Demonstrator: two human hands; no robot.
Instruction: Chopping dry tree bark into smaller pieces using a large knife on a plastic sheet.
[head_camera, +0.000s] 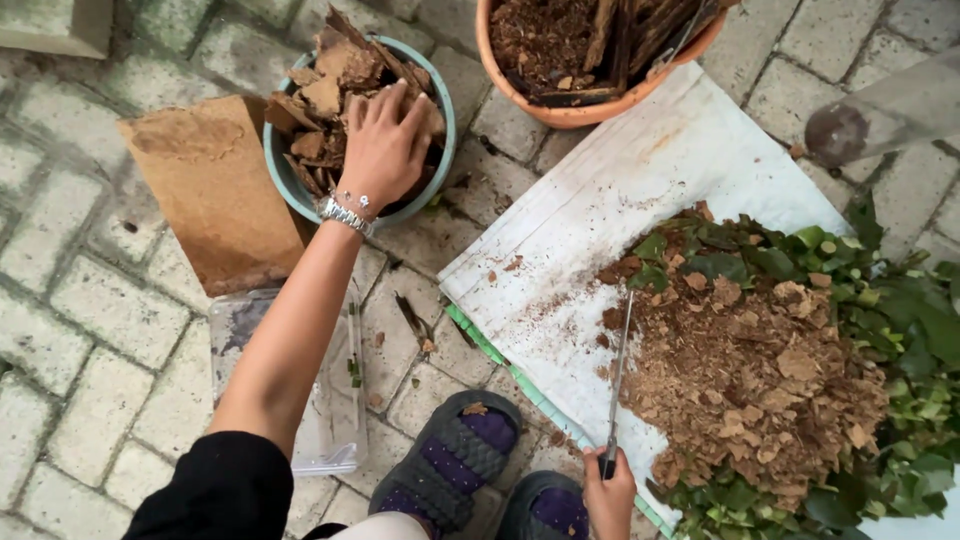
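My left hand (383, 148) reaches into a pale green bowl (281, 168) full of brown bark pieces (330, 85), fingers curled over the pieces. A silver bracelet sits on that wrist. My right hand (610, 493) grips the handle of a long thin knife (618, 370) whose blade points away over a white sheet (600, 210). On the sheet lies a heap of brown crumbled bark (760, 390) on top of green leaves (890, 330).
A terracotta pot (585, 112) of soil and bark stands at the top. A brown block (215, 190) leans left of the bowl, above a clear plastic bag (335, 420). My sandalled feet (455, 460) rest on grey paving bricks.
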